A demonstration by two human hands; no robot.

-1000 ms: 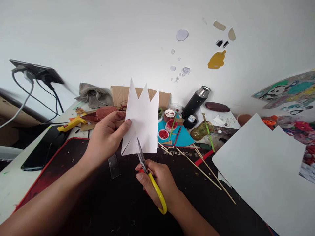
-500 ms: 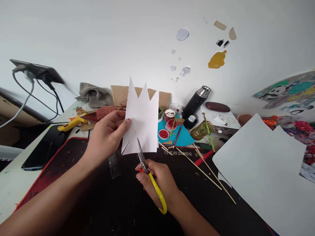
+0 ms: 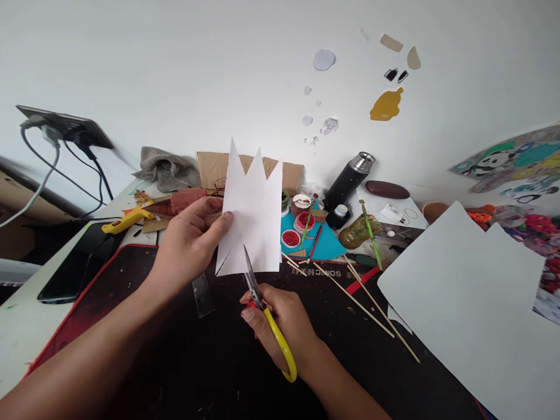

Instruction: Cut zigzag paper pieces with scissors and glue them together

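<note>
Pinched between the thumb and fingers of my left hand (image 3: 188,239) is a piece of white paper (image 3: 254,204), held upright by its left edge. Its top edge is cut into pointed zigzags, and a slanting slit runs near its lower left corner. My right hand (image 3: 282,321) grips a pair of scissors (image 3: 275,332) with yellow and red handles. The blades point up and overlap the lower edge of the paper, looking nearly closed. Below the paper's left side a clear ruler (image 3: 203,296) lies on the black mat (image 3: 210,361).
Paint pots (image 3: 291,238) stand on blue sheet (image 3: 332,248) behind the paper. Thin wooden sticks (image 3: 367,309) lie to the right, beside large white paper (image 3: 472,297). A phone (image 3: 72,271), yellow glue gun (image 3: 129,220) and cardboard (image 3: 289,175) are left and behind; a black flask (image 3: 347,181) leans behind.
Almost nothing differs. Both hands, the paper and the scissors keep their positions; the slit at the paper's lower left looks slightly narrower.
</note>
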